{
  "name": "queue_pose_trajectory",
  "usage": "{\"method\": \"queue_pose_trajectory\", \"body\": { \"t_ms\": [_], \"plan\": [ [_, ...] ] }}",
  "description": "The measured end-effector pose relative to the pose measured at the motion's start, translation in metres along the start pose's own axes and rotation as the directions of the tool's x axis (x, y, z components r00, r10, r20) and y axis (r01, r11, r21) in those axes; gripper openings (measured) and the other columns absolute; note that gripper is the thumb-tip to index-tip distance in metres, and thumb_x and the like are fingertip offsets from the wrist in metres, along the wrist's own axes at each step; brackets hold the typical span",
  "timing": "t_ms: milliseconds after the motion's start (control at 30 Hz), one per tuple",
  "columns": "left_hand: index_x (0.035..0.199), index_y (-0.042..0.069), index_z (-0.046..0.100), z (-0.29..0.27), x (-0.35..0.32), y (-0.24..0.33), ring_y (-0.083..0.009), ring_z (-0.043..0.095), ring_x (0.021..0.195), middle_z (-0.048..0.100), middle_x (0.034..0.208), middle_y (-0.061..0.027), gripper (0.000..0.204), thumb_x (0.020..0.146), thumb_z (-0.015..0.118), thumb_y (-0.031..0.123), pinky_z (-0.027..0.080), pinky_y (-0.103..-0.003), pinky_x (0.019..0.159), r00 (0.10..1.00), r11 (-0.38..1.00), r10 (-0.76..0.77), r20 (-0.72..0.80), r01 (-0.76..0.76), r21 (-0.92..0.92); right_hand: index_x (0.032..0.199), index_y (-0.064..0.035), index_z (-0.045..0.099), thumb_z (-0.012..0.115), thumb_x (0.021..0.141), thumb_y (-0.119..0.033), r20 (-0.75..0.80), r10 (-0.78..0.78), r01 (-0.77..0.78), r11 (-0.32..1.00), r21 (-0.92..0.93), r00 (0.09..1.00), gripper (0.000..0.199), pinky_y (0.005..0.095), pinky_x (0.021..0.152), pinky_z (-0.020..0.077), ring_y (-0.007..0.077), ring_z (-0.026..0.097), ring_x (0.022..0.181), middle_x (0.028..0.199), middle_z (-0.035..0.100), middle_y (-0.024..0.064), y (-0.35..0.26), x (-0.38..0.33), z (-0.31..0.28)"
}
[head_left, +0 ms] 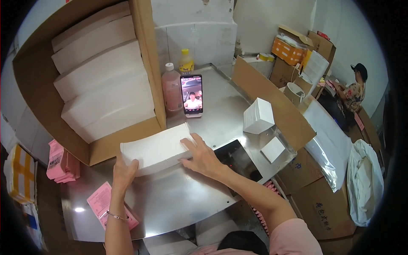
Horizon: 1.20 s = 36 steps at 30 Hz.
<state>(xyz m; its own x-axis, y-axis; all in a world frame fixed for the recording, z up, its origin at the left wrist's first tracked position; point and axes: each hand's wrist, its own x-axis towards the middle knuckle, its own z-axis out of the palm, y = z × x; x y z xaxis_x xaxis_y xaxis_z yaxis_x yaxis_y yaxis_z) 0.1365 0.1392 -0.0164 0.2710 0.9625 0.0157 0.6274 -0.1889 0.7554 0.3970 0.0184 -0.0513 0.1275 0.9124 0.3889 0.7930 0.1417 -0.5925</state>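
Note:
A long white stack of folded paper tissues (157,148) lies across the metal table, just in front of an open cardboard carton. My left hand (123,172) closes round its left end, thumb on the near side. At the other end, my right hand (203,156) grips the stack with its fingers over the top and thumb at the near edge. Several similar white stacks (106,85) fill the tilted carton (149,63). Beneath my left forearm is a flat pink printed packet (100,199). To the right of my right hand, a dark flat panel (239,158) is set at the table top.
A propped phone (192,95) stands behind the stack, beside a pink bottle (172,89) and a yellow-capped bottle (185,61). At right are a short white stack (259,117), a white square pad (273,149) and a cardboard flap (276,102). Another person (355,91) sits far right.

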Motion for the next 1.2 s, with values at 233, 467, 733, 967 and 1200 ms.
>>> {"method": "queue_pose_trajectory", "body": {
  "t_ms": [233, 467, 733, 967, 1200],
  "plan": [
    [0.142, -0.004, 0.038, 0.007, -0.002, -0.003, -0.0350, 0.065, 0.103, 0.065, 0.108, -0.0273, 0.070, 0.082, 0.061, 0.025, 0.050, -0.041, 0.090, 0.985, 0.988, 0.152, -0.078, -0.149, 0.037, 0.118, 0.0003, 0.049, 0.079, 0.064, -0.018, -0.255, -0.069, 0.015, 0.978, -0.208, 0.965, 0.065, 0.0541, 0.096, 0.0433, 0.0501, 0.045, 0.114, 0.129, 0.039, 0.0327, 0.006, 0.009, 0.032],
    [0.146, -0.002, 0.035, -0.024, -0.013, -0.018, -0.0252, 0.065, 0.104, 0.064, 0.119, -0.0223, 0.078, 0.087, 0.073, 0.032, 0.051, -0.036, 0.090, 0.994, 0.979, -0.103, 0.024, 0.105, -0.175, 0.109, 0.0006, 0.048, 0.075, 0.062, -0.014, -0.448, -0.269, 0.036, 0.886, -0.463, 0.853, 0.056, 0.0523, 0.099, 0.0381, 0.0447, 0.044, 0.117, 0.121, 0.045, 0.0287, 0.049, -0.001, -0.068],
    [0.134, -0.009, 0.047, -0.020, -0.009, 0.017, -0.0373, 0.061, 0.116, 0.061, 0.123, -0.0300, 0.079, 0.082, 0.074, 0.045, 0.048, -0.040, 0.097, 0.993, 0.999, 0.049, -0.109, -0.049, -0.002, 0.133, -0.0012, 0.051, 0.075, 0.067, -0.023, 0.050, -0.292, 0.236, 0.646, -0.726, 0.955, 0.073, 0.0568, 0.110, 0.0313, 0.0455, 0.038, 0.134, 0.141, 0.039, 0.0281, 0.055, 0.005, -0.061],
    [0.140, -0.015, 0.030, 0.035, -0.004, 0.068, -0.0466, 0.054, 0.121, 0.047, 0.135, -0.0340, 0.120, 0.068, 0.075, 0.070, 0.047, -0.047, 0.100, 0.998, 0.935, -0.057, 0.015, 0.048, 0.351, 0.132, -0.0086, 0.049, 0.078, 0.064, -0.023, -0.188, -0.065, 0.039, 0.989, -0.140, 0.980, 0.076, 0.0541, 0.101, 0.0425, 0.0508, 0.042, 0.123, 0.136, 0.037, 0.0305, -0.023, 0.011, 0.065],
    [0.147, -0.010, 0.015, 0.022, 0.008, 0.034, -0.0459, 0.049, 0.127, 0.042, 0.141, -0.0331, 0.118, 0.072, 0.074, 0.059, 0.045, -0.048, 0.102, 0.990, 0.934, 0.053, 0.129, -0.095, 0.344, 0.118, -0.0011, 0.054, 0.077, 0.057, -0.016, -0.404, -0.147, 0.072, 0.978, -0.195, 0.903, 0.066, 0.0544, 0.097, 0.0419, 0.0477, 0.046, 0.116, 0.121, 0.048, 0.0306, 0.026, 0.016, -0.008]
  ]
}}
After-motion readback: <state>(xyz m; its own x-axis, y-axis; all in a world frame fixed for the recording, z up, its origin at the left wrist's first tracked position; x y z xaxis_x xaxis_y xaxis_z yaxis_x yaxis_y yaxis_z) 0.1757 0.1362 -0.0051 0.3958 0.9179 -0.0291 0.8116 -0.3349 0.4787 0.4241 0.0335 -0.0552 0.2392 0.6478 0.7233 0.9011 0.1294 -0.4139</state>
